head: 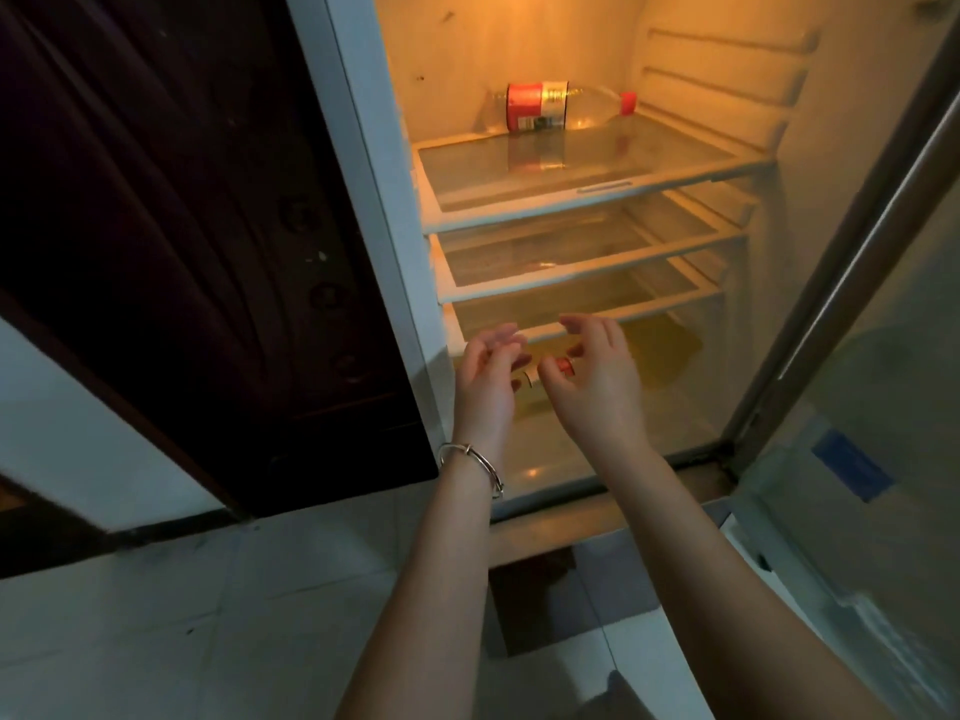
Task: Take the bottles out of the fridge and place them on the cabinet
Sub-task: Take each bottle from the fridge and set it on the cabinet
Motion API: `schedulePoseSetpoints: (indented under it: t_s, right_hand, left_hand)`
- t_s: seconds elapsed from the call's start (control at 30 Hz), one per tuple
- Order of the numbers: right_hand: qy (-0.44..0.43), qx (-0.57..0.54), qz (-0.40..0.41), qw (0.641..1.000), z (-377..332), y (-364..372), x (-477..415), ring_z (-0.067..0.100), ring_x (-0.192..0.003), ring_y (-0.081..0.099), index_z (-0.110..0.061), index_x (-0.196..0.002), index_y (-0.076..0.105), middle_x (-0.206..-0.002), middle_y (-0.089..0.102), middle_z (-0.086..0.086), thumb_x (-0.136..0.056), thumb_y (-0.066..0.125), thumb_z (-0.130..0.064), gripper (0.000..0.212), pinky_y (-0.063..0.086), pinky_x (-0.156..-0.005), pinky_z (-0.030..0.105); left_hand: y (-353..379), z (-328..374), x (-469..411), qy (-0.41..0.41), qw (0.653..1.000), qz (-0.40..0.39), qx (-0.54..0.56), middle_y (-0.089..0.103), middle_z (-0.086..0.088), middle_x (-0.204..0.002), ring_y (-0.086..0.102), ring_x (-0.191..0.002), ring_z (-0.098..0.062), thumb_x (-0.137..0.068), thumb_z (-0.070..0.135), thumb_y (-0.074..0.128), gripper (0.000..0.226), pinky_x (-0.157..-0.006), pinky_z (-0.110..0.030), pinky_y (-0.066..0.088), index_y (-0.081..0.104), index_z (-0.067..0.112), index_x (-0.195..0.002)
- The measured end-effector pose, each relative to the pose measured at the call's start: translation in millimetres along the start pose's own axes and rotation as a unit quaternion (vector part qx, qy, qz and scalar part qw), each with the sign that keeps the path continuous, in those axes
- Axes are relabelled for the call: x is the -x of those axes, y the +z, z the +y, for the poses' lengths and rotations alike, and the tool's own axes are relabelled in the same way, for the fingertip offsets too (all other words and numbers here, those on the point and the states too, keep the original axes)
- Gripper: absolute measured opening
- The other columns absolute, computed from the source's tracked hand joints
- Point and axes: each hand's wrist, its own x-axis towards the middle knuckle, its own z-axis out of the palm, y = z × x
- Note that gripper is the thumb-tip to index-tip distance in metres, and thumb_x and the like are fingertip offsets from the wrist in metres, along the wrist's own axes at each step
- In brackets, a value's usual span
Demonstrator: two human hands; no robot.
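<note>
Head view. Both hands, left hand (488, 376) and right hand (592, 379), were held spread and empty at frame centre, reaching for a small bottle (545, 374) half hidden between them on the fridge (519, 44) floor. A clear plastic bottle (561, 107), red-labelled, lay on the glass top shelf (587, 187). A firm grasp was judged next; no cabinet was seen.

Dim room, warm fridge (675, 54) glow
</note>
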Motion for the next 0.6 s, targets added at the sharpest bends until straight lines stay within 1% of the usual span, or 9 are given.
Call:
schedulePoseSetpoints:
  t_s: [0.1,0.13,0.23,0.3,0.37,0.5,0.6]
  right_hand:
    - [0.001,0.019,0.023,1.0,1.1,2.5,-13.6,0.03,-0.089,0.061,-0.006,-0.111,0.06,-0.11,0.059,0.01,-0.077,0.064,-0.015,0.036,0.051,-0.071,0.043]
    - [0.004,0.025,0.026,0.999,1.4,2.2,-18.3,0.03,-0.091,0.062,-0.007,-0.112,0.059,-0.111,0.058,0.01,-0.078,0.064,-0.016,0.036,0.051,-0.072,0.044]
    - [0.014,0.024,0.024,0.999,3.4,-0.6,-31.1,0.026,-0.098,0.06,-0.011,-0.118,0.057,-0.117,0.056,0.006,-0.083,0.063,-0.019,0.036,0.05,-0.079,0.044]
    - [0.003,0.019,0.034,0.999,4.9,-5.3,-41.4,0.025,-0.097,0.059,-0.011,-0.118,0.057,-0.116,0.056,0.006,-0.083,0.064,-0.018,0.037,0.047,-0.079,0.038]
    - [-0.006,0.016,0.039,0.999,5.3,-10.7,-55.2,0.025,-0.095,0.059,-0.009,-0.117,0.058,-0.114,0.056,0.008,-0.082,0.065,-0.017,0.037,0.044,-0.077,0.034]
    - [-0.025,0.016,0.058,0.998,2.1,-21.2,-90.9,0.026,-0.097,0.059,-0.008,-0.118,0.057,-0.116,0.056,0.009,-0.082,0.065,-0.017,0.038,0.046,-0.08,0.037]
    - [-0.049,0.015,0.069,0.996,-2.3,-27.6,-115.8,0.024,-0.102,0.058,-0.01,-0.121,0.056,-0.121,0.055,0.008,-0.084,0.065,-0.02,0.039,0.046,-0.083,0.034]
  left_hand:
    - [5.4,3.8,-12.7,0.008,1.0,-0.005,-0.018,0.063,-0.002,-0.105,0.059,-0.082,-0.004,-0.09,0.01,0.047,0.017,-0.063,-0.009,0.045,0.059,0.018,-0.1]
    - [7.6,5.1,-16.9,0.01,1.0,-0.005,-0.022,0.063,-0.003,-0.107,0.059,-0.082,-0.004,-0.09,0.011,0.047,0.017,-0.061,-0.008,0.045,0.059,0.017,-0.101]
    - [16.1,12.5,-24.4,-0.003,1.0,-0.009,-0.001,0.064,0.0,-0.106,0.06,-0.088,-0.008,-0.091,0.014,0.046,0.017,-0.066,-0.018,0.044,0.06,0.021,-0.098]
    - [24.1,19.9,-30.1,0.008,1.0,-0.012,0.02,0.063,0.001,-0.104,0.061,-0.092,-0.012,-0.091,0.015,0.045,0.018,-0.071,-0.022,0.044,0.06,0.025,-0.092]
    - [33.8,29.5,-37.3,0.029,0.999,-0.016,0.028,0.064,0.002,-0.101,0.061,-0.094,-0.014,-0.091,0.014,0.046,0.019,-0.076,-0.026,0.046,0.06,0.026,-0.091]
    - [52.1,50.0,-56.9,0.069,0.997,-0.013,0.033,0.064,0.005,-0.097,0.06,-0.092,-0.013,-0.09,0.013,0.046,0.017,-0.08,-0.029,0.045,0.059,0.023,-0.095]
    - [62.7,62.3,-71.0,0.091,0.995,-0.026,0.028,0.064,0.004,-0.101,0.06,-0.095,-0.012,-0.09,0.015,0.047,0.017,-0.086,-0.031,0.045,0.059,0.022,-0.101]
